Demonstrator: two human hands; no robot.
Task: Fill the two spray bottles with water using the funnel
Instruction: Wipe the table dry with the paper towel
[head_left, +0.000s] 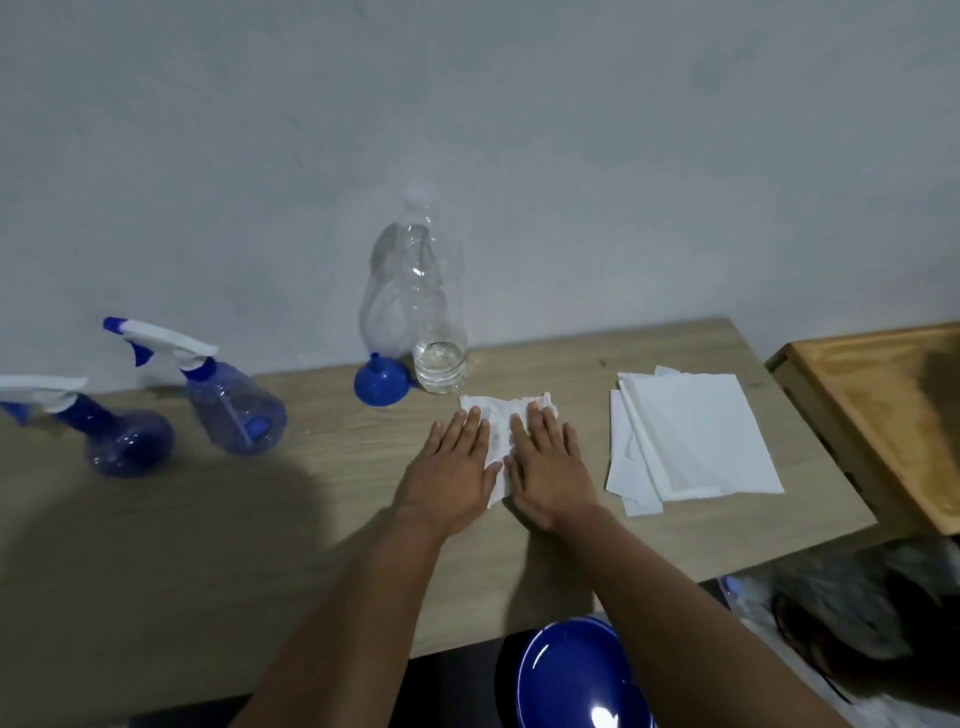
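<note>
This looks like a room in a home, set up plainly rather than as a lab or workshop. A light wood-grain table (260, 545) stands pushed against a bare, pale painted wall (467, 104) with faint patchy marks. Household bits sit on it: two blue spray bottles (228, 400), a clear plastic water bottle (415, 291), a blue funnel (379, 382) and loose paper napkins (696, 436). A wooden tray (878, 415) rests at the right, and a blue plate (571, 675) lies below the table's near edge.
</note>
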